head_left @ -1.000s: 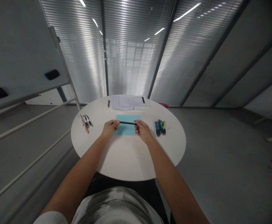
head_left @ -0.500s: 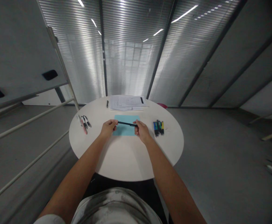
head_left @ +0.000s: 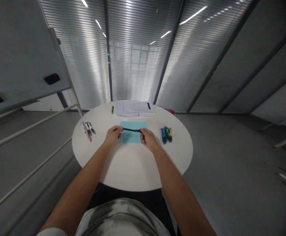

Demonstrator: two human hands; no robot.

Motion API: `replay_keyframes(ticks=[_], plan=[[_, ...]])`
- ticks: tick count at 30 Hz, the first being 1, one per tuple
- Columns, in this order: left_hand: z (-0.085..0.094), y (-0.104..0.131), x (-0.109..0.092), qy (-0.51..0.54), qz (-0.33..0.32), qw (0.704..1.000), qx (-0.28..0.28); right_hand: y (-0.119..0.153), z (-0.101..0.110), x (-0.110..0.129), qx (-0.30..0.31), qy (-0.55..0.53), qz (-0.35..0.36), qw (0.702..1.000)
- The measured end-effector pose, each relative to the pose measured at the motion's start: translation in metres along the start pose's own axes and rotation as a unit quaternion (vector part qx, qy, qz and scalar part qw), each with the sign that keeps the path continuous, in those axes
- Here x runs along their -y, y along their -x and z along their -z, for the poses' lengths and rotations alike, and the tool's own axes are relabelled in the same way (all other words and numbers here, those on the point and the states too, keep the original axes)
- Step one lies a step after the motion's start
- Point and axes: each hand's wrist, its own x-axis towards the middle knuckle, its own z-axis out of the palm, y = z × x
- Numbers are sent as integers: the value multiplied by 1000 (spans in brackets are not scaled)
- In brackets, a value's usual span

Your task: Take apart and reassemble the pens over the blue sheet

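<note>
A slim black pen (head_left: pixel 130 129) is held level above a light blue sheet (head_left: pixel 130 138) on the round white table. My left hand (head_left: pixel 113 133) pinches one end of the pen between thumb and fingers. At the other end, by the clip, my right hand (head_left: pixel 148 137) grips the pen with its fingers curled in. Both hands are over the side edges of the blue sheet.
To the right lies a row of coloured pens (head_left: pixel 166 135). Several more pens (head_left: pixel 88 129) lie at the left. Papers (head_left: pixel 133 108) are stacked at the back of the white table (head_left: pixel 130 170), beside a dark pen (head_left: pixel 113 109). A whiteboard frame (head_left: pixel 66 68) stands at the left.
My right hand has slid a little left along the pen, so its fingers now cover more of the clip end. My left hand has hardly moved.
</note>
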Motion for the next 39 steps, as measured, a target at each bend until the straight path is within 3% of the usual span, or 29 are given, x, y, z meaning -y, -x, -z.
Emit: replay_keyframes(ticks=[5, 9, 15, 21, 25, 31, 39], plan=[[0, 1, -2, 3, 13, 1000, 13, -2, 3, 3, -8, -42, 18, 999], [-1, 2, -3, 2, 13, 1000, 13, -3, 2, 0, -10, -18, -2, 1000], [-3, 5, -6, -1, 23, 1000, 4, -1, -1, 3, -38, -11, 36, 999], [0, 4, -3, -3, 10, 1000, 20, 1, -2, 2, 1, -26, 5, 1000], [1, 3, -1, -1, 10, 1000, 22, 0, -2, 2, -23, -6, 38, 999], [0, 2, -1, -2, 24, 1000, 16, 1, 0, 1, -5, -12, 13, 1000], [-1, 4, -4, 9, 27, 1000, 4, -1, -1, 0, -27, -4, 41, 999]])
